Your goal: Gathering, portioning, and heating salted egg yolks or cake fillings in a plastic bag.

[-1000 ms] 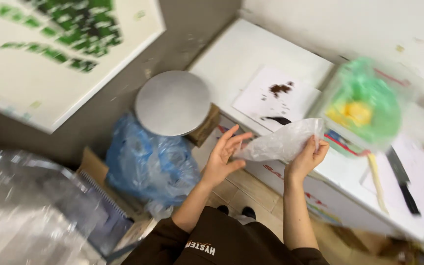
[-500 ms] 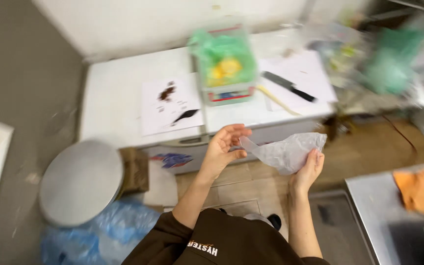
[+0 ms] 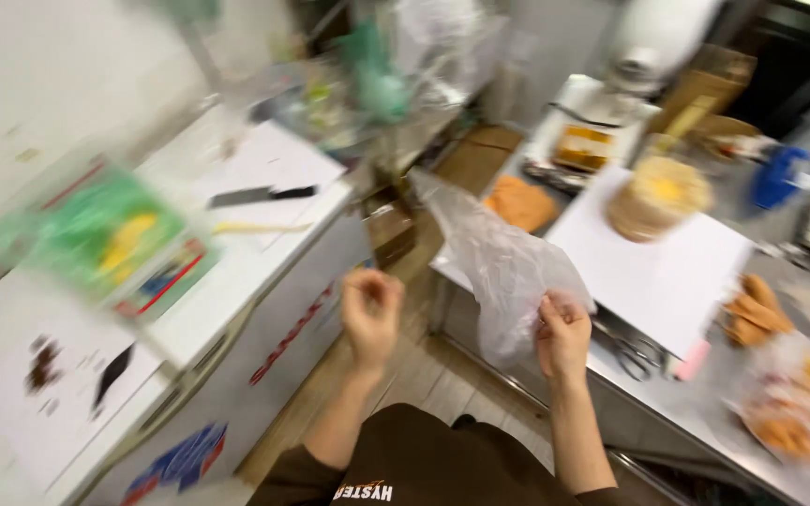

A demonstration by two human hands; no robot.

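Note:
My right hand [image 3: 562, 334] grips a thin clear plastic bag [image 3: 499, 262] by its lower edge; the bag stands up and to the left, loose and crumpled. My left hand [image 3: 372, 314] is raised beside it, about a hand's width away, fingers curled in with nothing in them. Both forearms come up from my dark brown top at the bottom of the view. The frame is motion-blurred.
A white chest-like counter [image 3: 236, 290] at left carries a green bag of goods [image 3: 105, 239], a knife [image 3: 260, 195] and papers. A steel table [image 3: 686, 412] at right holds a white sheet [image 3: 677, 262], a round yellow cake [image 3: 658, 197], scissors [image 3: 635, 351] and bagged food [image 3: 799, 403].
The view has swung right, from the white counter toward the steel table. My left hand has let go of the bag and curled shut; my right hand still holds the bag.

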